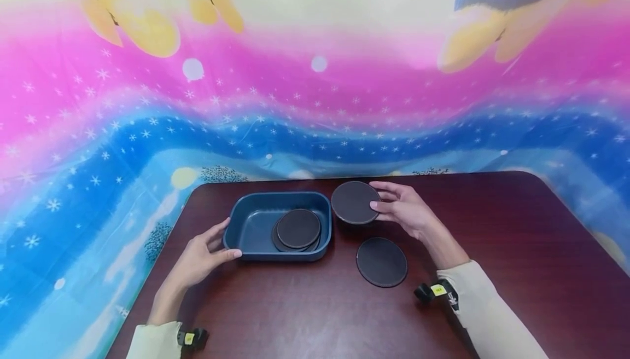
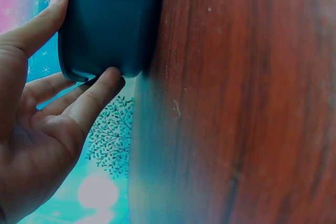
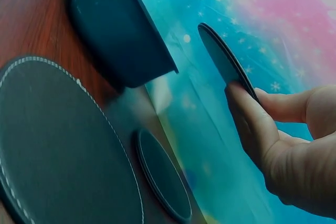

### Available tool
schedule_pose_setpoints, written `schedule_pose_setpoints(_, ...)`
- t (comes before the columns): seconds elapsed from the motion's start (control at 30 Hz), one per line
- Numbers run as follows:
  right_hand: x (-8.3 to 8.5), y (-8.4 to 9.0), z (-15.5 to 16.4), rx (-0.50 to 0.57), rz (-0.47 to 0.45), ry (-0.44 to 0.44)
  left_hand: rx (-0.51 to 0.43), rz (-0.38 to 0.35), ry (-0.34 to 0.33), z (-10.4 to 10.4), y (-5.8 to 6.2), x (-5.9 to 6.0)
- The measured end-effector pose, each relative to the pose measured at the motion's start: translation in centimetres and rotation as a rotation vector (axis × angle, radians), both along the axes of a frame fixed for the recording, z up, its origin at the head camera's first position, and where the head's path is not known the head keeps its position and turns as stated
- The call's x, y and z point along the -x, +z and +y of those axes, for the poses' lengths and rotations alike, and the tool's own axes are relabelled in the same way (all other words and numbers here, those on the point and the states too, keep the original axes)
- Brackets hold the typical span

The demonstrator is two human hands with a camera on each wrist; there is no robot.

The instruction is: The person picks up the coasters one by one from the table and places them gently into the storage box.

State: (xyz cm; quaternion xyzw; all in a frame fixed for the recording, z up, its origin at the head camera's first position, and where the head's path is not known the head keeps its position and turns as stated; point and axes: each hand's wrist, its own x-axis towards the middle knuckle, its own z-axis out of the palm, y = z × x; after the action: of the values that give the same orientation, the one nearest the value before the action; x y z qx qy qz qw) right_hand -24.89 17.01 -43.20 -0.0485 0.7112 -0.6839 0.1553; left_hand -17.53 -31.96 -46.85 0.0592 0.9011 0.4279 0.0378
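**Printed backdrop point(image 1: 315, 96) behind, red-brown tabletop point(image 1: 295, 310) below: a held disc point(image 1: 356, 202) is hovering beside the tray point(image 1: 275, 256)**

Farthest left, the left hand point(image 1: 199, 258) is clasping the tray's near-left corner, thumb at the front rim and fingers around the end wall. That light grip is probably serving well for steadying; harder squeezing could be tipping or sliding the tray. Inside, at the right end, a top disc point(image 1: 298, 228) is lying slightly off-centre on a lower disc point(image 1: 279, 243). Just beyond the tray's right rim, the held disc is being supported above the tabletop, looking nearly level. Nearer the front, a loose disc point(image 1: 381, 262) is lying flat on the tabletop. Farthest right, the right hand point(image 1: 406, 211) is pinching the held disc by its right edge, thumb on the upper face. Pinching only at the edge seems wise, since fingers reaching farther underneath would be getting in the way of laying it flat.

As for what is hiding: some left fingertips are disappearing behind the tray's corner in the left wrist view. The top disc is covering most of the lower disc, leaving the count in that pile uncertain. The right wrist view is showing a far disc point(image 3: 163, 177), seemingly lying on the tabletop; the held disc is apparently masking it from the head view. In that wrist view the frame is also cutting off the loose disc.
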Motion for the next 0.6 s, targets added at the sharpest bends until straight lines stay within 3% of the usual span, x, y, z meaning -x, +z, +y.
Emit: schedule_pose_setpoints(0.6, -1.0, 0.6, -2.7, 0.013, 0.015, 0.019, -0.01, -0.026, 0.003, 0.3, 0.4, -0.2)
